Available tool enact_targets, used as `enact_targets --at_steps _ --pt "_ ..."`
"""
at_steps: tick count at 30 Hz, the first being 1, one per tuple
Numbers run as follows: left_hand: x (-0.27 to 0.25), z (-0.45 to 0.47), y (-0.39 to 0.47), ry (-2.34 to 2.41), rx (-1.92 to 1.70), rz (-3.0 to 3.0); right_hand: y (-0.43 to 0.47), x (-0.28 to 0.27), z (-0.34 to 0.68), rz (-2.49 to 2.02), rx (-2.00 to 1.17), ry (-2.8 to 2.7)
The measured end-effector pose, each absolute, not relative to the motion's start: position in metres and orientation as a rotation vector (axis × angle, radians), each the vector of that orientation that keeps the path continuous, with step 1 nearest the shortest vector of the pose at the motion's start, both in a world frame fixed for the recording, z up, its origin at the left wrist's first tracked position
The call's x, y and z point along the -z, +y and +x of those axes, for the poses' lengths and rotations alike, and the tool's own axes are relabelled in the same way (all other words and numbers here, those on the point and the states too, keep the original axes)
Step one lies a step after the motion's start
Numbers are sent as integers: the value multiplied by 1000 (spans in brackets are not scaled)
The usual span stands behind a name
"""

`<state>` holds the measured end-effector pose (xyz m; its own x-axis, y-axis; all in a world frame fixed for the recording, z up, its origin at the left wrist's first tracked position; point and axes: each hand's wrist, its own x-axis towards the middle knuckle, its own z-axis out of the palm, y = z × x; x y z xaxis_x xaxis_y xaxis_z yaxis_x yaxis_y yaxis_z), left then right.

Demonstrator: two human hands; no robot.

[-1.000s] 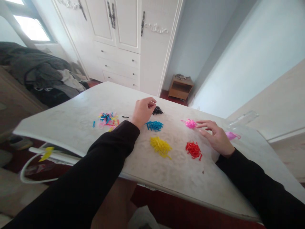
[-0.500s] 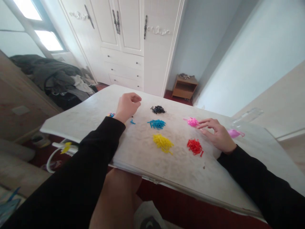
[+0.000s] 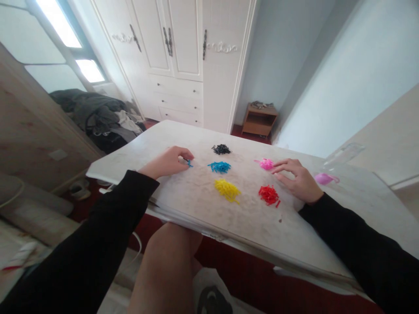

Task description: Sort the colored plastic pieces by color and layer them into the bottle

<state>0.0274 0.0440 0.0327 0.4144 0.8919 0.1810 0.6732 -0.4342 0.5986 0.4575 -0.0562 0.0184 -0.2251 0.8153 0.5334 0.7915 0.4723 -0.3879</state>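
You seem to be at the picking-up step: the thumb and forefinger of your left hand (image 3: 168,161) meet at a small blue band (image 3: 190,164) toward the left end of the table (image 3: 248,224), though you cannot tell if that grip is pinched on it. Your right hand (image 3: 294,179) has a released grip beside the pink pile (image 3: 266,164), nearer the far edge. Lifting calls for a light fingertip pinch.

Home interior, bedroom type. White wardrobe (image 3: 220,83), scroll trim, dark handles, knobbed drawers (image 3: 178,90). Small wooden cabinet (image 3: 255,128), open shelf, crumpled item (image 3: 262,104) atop. Heaped cloth (image 3: 94,111), grey and white, near bright window (image 3: 90,71). Pale blue wall (image 3: 281,48). Shoe (image 3: 79,190) on dark red floor (image 3: 255,283).
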Motion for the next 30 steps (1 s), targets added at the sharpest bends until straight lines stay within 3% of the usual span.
enact_targets --at_steps 18,30 --pt "-21 43 30 1457 -899 2376 -61 -22 450 -1311 -84 -2030" --pt "-20 104 29 1138 -1067 2127 -61 -22 451 -1307 -68 -2033"
